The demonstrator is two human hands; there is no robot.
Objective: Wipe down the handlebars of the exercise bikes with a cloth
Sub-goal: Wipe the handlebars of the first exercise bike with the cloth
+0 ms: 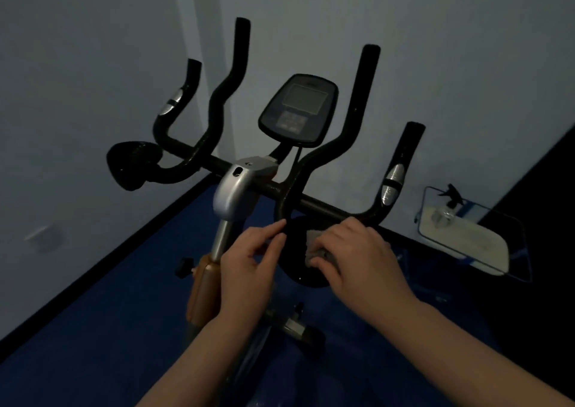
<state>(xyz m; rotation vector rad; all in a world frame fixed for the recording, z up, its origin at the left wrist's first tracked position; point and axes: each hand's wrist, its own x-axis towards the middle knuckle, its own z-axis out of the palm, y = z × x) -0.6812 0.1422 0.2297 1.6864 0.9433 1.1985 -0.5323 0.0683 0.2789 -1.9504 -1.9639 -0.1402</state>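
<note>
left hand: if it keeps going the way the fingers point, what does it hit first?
Probably the black handlebar loop. The left hand has its fingers extended up and to the right, tips almost at the loop's lower curve. Depth is unclear from this single view, so they might pass just in front.

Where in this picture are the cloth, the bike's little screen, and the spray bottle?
cloth (315, 244): head view, grey fold showing under the right hand's fingers.
screen (305, 97): head view, middle of the display.
spray bottle (447, 209): head view, its clear body.
</note>
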